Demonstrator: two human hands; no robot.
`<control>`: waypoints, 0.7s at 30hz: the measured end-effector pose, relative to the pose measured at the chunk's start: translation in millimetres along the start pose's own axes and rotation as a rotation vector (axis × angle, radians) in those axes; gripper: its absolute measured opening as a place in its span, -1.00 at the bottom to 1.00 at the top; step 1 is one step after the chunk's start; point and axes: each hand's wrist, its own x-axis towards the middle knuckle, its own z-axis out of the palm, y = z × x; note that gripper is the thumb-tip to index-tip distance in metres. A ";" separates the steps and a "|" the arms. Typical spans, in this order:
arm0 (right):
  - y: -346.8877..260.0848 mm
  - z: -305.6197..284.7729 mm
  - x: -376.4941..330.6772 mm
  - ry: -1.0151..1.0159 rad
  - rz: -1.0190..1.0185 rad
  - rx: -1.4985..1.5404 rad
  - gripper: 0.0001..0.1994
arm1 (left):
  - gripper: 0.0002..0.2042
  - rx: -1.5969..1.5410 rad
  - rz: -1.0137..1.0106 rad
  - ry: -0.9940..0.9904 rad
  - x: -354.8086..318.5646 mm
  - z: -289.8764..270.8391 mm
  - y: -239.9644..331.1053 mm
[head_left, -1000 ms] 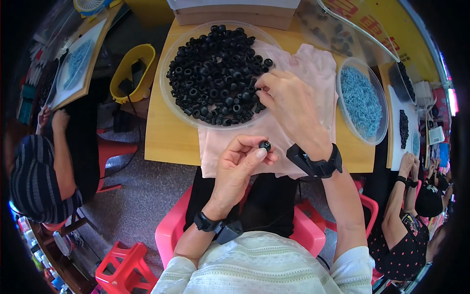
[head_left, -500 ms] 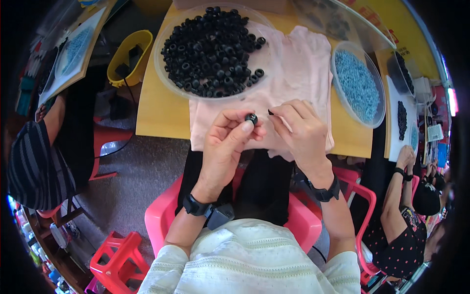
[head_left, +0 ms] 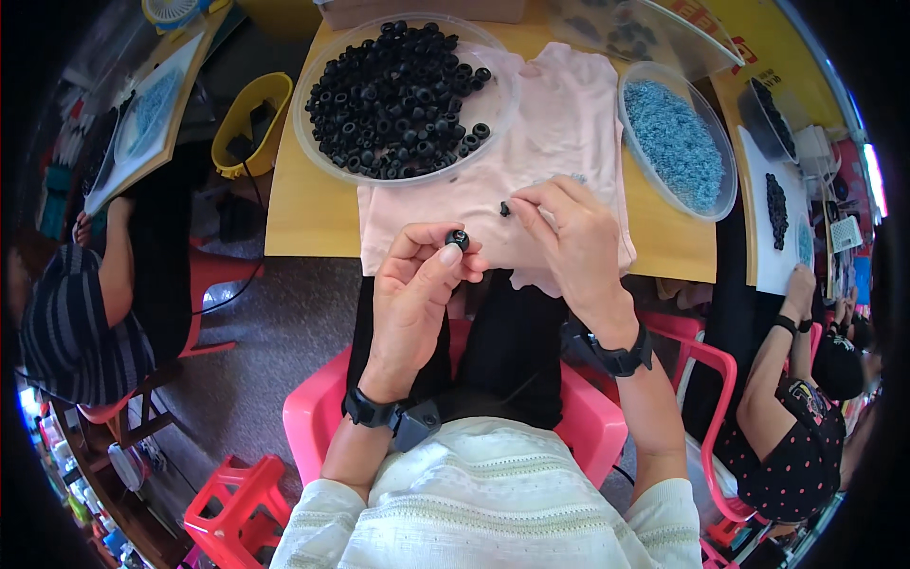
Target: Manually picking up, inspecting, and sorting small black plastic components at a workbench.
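My left hand (head_left: 417,289) is closed in a pinch on a small round black part (head_left: 457,239) with an opening in its face. Just right of it and a little farther away, my right hand (head_left: 578,248) pinches a tiny dark piece (head_left: 505,209) whose exact kind is too small to tell. A gap separates the two pieces. Both hands are over the near part of a pink cloth (head_left: 531,123) spread on the yellow table (head_left: 308,223). Beyond my left hand stands a round clear tub (head_left: 313,142) heaped with black ring-shaped parts (head_left: 393,104).
An oval clear tray (head_left: 728,180) of small light-blue pieces (head_left: 671,142) stands right of the cloth. A yellow basket (head_left: 223,156) is left of the table, a red stool (head_left: 227,507) lower left. People sit on both sides; the right one's hands (head_left: 801,284) are by a white sheet.
My right hand has drawn away from my left, widening the gap between the two pieces, and more of the tiny dark piece shows. The whole view has shifted slightly.
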 end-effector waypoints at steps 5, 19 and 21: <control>-3.3 3.2 -2.2 -0.056 0.020 -0.035 -0.89 | -0.81 -0.012 -0.008 -0.017 -2.8 3.2 1.1; -38.6 -57.2 1.2 -0.339 0.511 0.955 -0.83 | -0.82 -0.003 -0.066 -0.146 -15.1 15.7 13.8; -42.9 -62.4 0.1 -0.370 0.456 1.002 -0.84 | -0.81 -0.003 -0.061 -0.168 -16.5 18.6 13.6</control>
